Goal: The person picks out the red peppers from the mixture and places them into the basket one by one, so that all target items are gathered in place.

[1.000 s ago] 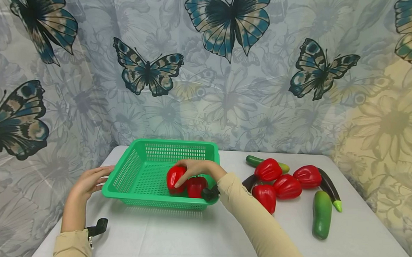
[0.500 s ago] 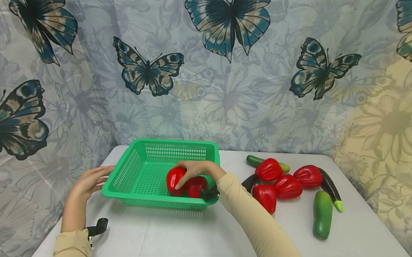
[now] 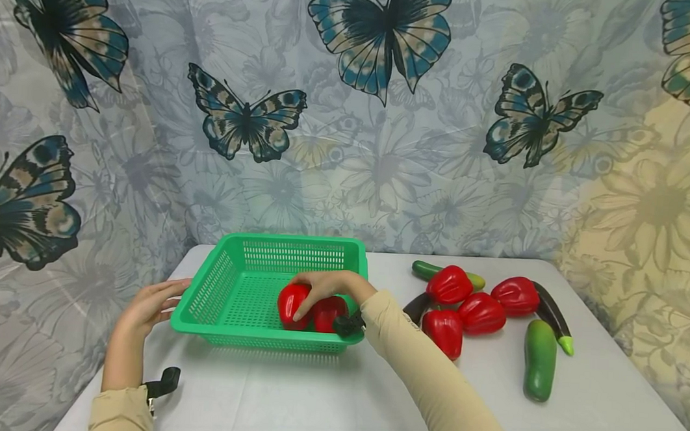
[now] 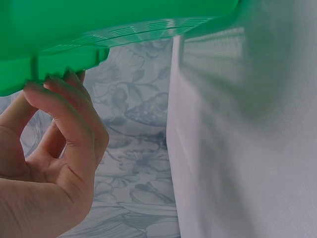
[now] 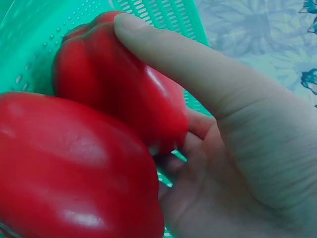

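In the head view, my right hand point(image 3: 325, 287) grips a glossy red bell pepper point(image 3: 290, 306) inside the green plastic basket point(image 3: 198, 328). In the right wrist view, the thumb lies along this pepper point(image 5: 99, 74) and the other fingers are partly hidden behind it. Close beside it in the basket sits another red bell pepper point(image 5: 64, 163). At the basket's left side is my left hand point(image 3: 149, 306). In the left wrist view, the loosely bent fingers of the left hand point(image 4: 64, 134) touch the basket's rim point(image 4: 69, 62) with their tips.
Several red bell peppers point(image 3: 482, 314) lie on the white table point(image 3: 289, 395) to the right. Around them are a slim cucumber point(image 3: 426, 270), a dark eggplant point(image 3: 551, 312) and a thick green cucumber-like vegetable point(image 3: 539, 362). Another dark vegetable point(image 3: 417, 306) is partly covered by the right sleeve.
The gripped bell pepper has shifted very slightly left and down in the basket, along with my right hand. My left hand and the basket stay in place.
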`<state>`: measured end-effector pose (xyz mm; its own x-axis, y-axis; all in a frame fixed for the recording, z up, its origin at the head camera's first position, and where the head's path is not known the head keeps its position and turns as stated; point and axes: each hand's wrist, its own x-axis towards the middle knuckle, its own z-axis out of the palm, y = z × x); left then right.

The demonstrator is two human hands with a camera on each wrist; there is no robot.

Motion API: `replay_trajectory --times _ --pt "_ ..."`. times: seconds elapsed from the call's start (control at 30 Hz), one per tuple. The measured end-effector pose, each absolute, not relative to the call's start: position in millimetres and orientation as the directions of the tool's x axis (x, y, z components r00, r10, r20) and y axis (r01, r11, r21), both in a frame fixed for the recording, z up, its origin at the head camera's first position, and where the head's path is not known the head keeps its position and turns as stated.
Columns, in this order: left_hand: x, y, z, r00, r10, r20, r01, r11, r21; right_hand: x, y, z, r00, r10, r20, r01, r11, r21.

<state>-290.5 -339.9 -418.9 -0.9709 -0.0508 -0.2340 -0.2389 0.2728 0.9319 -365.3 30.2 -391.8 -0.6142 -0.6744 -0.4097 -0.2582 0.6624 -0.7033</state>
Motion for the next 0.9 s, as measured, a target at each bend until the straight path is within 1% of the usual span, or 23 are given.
replay_trajectory --times 0.2,0.43,0.9 --pt "-291.3 -341.2 -420.5 -0.972 -0.045 -0.228 -0.232 0.280 0.931 -365.3 29.4 -392.2 -0.605 -0.662 -0.443 -0.241 0.682 -0.691" --pt "-291.2 -341.3 -419.9 -0.975 -0.042 -0.219 -0.223 0.244 0.944 -365.9 29.1 -392.6 -0.593 -0.656 -0.467 -0.224 0.691 -0.687" --pt "-291.5 -342.1 -420.3 -0.973 -0.052 -0.225 -0.231 0.266 0.936 -365.8 27.2 -392.8 -0.582 -0.641 -0.501 -0.198 0.709 -0.677"
